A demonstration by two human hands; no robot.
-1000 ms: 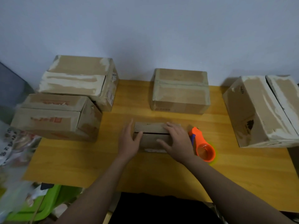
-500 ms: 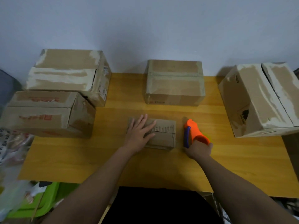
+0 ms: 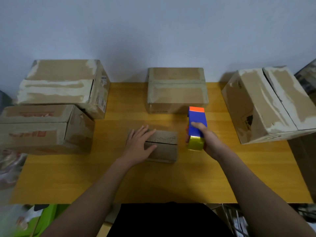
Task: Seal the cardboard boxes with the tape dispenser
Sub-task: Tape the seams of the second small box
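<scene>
A small flat cardboard box (image 3: 164,147) lies at the middle of the wooden table (image 3: 153,182), its top seam showing as a dark slit. My left hand (image 3: 139,145) presses flat on the box's left half, fingers spread. Just right of the box, my right hand (image 3: 207,140) grips the tape dispenser (image 3: 196,122), which is blue with an orange tip and carries a yellowish tape roll (image 3: 195,143). The dispenser is lifted off the table, beside the box and apart from it.
Two stacked-looking large boxes (image 3: 58,86) (image 3: 42,129) fill the table's left side. A taped box (image 3: 177,89) stands at the back centre, and a big tilted box (image 3: 266,103) at the right. Green and plastic clutter (image 3: 34,219) lies below the table's front left edge.
My right hand left the small box, took hold of the tape dispenser lying to its right and lifted it upright. My left hand shifted onto the box top and lies flat there.
</scene>
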